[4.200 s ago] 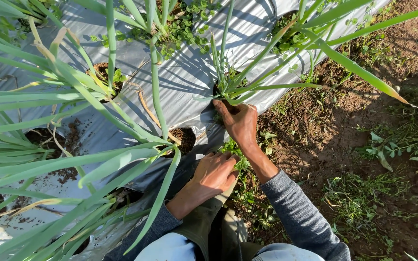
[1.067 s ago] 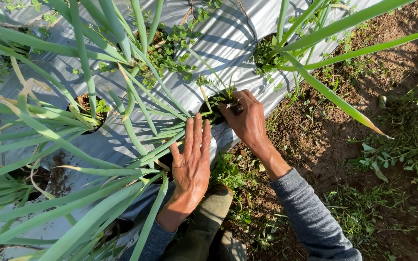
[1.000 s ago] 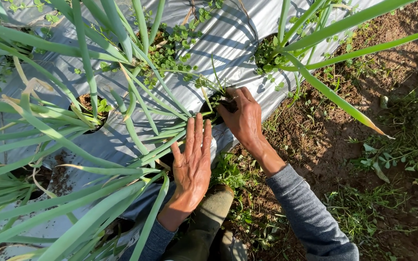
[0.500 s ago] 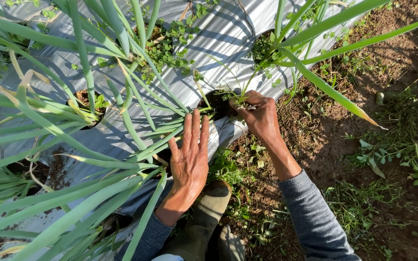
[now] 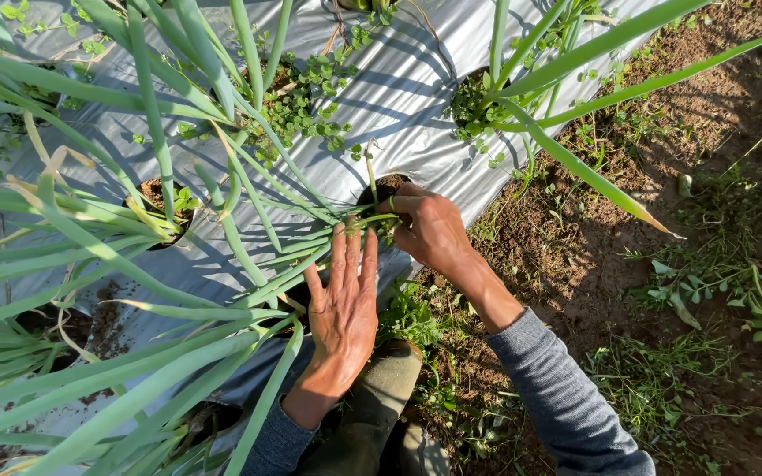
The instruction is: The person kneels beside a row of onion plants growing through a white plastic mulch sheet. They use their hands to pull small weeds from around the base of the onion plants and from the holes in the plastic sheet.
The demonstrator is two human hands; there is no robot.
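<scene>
Nearest, the left hand [image 5: 343, 310] lay flat and open on the shiny grey plastic sheet [image 5: 416, 84], as it had a moment before. Just past its fingertips, the right hand [image 5: 429, 227] had closed, pinching a small green weed [image 5: 387, 224] at the dark round planting hole [image 5: 387, 187]. Earlier it only reached in, so the weeding seemed under way. Beyond stood long green onion leaves [image 5: 575, 53].

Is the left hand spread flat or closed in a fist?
Spread flat: the left hand lies open, fingers straight, pressing long green leaves aside.
</scene>
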